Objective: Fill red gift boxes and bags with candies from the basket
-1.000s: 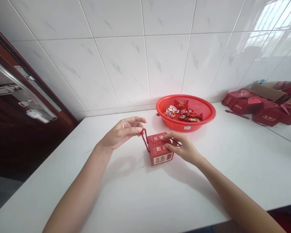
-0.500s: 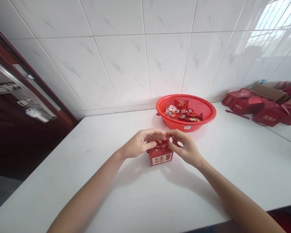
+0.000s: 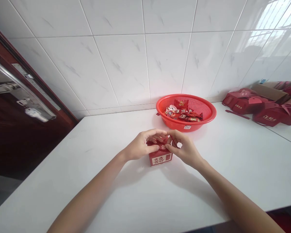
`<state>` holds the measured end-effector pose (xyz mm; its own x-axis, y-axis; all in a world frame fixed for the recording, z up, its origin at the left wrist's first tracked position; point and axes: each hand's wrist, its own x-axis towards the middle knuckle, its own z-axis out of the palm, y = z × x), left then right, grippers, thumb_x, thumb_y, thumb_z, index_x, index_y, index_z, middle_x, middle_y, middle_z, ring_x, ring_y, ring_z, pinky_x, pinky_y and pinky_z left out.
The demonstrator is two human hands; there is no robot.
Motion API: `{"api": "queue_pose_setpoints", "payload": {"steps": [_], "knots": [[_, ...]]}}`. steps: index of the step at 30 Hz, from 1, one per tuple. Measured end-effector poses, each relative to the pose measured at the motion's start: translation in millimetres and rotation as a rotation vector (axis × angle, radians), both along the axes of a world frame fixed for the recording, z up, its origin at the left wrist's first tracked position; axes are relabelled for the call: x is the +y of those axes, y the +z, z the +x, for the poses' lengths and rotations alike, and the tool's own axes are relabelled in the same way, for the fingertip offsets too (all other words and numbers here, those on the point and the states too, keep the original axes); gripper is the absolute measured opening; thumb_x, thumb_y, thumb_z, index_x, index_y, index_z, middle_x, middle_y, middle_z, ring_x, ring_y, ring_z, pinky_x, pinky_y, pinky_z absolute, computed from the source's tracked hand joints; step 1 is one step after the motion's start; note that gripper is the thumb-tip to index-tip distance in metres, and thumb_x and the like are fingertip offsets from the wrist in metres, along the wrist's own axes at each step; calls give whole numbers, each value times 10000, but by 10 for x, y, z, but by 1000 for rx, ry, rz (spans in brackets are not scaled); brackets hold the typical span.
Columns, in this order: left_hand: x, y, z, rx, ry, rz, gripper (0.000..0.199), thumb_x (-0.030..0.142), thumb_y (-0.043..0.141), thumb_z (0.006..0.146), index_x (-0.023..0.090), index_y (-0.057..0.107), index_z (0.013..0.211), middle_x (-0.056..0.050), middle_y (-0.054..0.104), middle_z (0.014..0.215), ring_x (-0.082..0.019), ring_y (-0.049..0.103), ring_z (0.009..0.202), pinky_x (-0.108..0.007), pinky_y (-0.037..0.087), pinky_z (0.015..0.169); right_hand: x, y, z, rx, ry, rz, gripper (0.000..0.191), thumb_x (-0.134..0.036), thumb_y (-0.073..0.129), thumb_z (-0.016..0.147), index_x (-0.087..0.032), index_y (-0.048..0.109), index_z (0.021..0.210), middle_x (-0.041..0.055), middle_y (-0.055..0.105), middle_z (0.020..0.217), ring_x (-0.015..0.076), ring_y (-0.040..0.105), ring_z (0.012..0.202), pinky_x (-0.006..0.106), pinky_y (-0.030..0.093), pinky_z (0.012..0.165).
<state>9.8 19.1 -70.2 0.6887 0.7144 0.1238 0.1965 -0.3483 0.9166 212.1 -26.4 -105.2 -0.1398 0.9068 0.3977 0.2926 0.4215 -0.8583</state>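
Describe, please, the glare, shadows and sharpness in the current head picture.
Head view: a bright, window-like reflection glares on the upper-right tiles; head view: soft shadows fall on the table below the left hand and right hand; head view: the box shows bold front print, but lettering on the sweets is too small to read.

Two bare hands point(image 3: 142, 145) point(image 3: 186, 149) are touching one small red printed cardboard box point(image 3: 161, 159). One white desk point(image 3: 50, 178) is carrying it, one round red perforated plastic basket point(image 3: 174, 125) of wrapped sweets point(image 3: 194, 119) overlapping beyond counting, and at least two dark-red cardboard boxes point(image 3: 269, 117).
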Motion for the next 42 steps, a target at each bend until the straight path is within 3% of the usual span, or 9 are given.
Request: {"api": "queue_pose_setpoints", "payload": {"steps": [6,11,16,21,26,31,37,39,42], "knots": [[-3,6,5,64,106,163,388,255,753,802,221,689,1183,-59,701,1215,-248,667,1126,-360,555,966,-18,82,46,334,67,-171,292,-274,746,793,-213,629,1053,-33,596,715,129,574,665,280,481,640],[-39,-44,67,113,76,203,357,374,731,857,243,699,1187,-51,711,1191,-248,665,1100,-365,538,968,-39,152,88,597,176,-310,331,-314,811,779,-242,637,1052,-32,610,766,138,644,710,280,516,663],[-93,-98,123,158,29,223,390,412,734,856,271,699,1218,-62,680,1209,-268,629,1138,-398,511,993,-57,214,127,610,155,-240,235,-265,805,772,-232,686,971,-44,566,723,87,530,620,238,456,608],[-123,-110,135,139,-54,224,582,410,808,791,310,616,1332,-73,634,1289,-291,581,1214,-453,490,1038,-66,341,273,546,158,-190,247,-196,835,709,-226,703,917,-3,612,863,118,567,742,255,482,653],[-148,-162,154,55,-63,257,588,396,801,802,288,581,1336,-76,600,1371,-281,560,1273,-446,443,1110,-93,594,536,379,126,-211,294,-138,813,675,-214,710,941,15,631,903,111,559,664,264,475,585],[-103,-414,203,1,-6,176,394,353,737,839,251,655,1210,-78,661,1253,-251,625,1148,-431,492,1051,-176,843,934,152,-50,-133,317,-123,743,631,-207,732,936,25,643,846,116,519,635,243,441,524],[-68,-792,278,5,29,-44,281,302,720,803,206,705,1067,-87,707,1169,-241,683,1053,-405,547,984,-173,927,1467,-357,-455,-79,382,-129,577,591,-196,719,939,46,660,870,134,481,602,301,454,560],[-73,-855,291,7,37,-55,254,297,703,811,192,706,1042,-92,716,1137,-237,692,1036,-396,556,970,-123,914,1576,-559,-620,-63,355,-98,542,590,-195,712,887,34,647,792,150,488,604,327,453,615],[-81,-883,298,11,49,-61,225,301,681,830,189,707,1022,-89,721,1115,-228,689,1033,-393,548,986,-75,899,1671,-712,-691,-61,320,-70,537,640,-199,712,873,35,651,772,179,538,655,350,460,699]]}}
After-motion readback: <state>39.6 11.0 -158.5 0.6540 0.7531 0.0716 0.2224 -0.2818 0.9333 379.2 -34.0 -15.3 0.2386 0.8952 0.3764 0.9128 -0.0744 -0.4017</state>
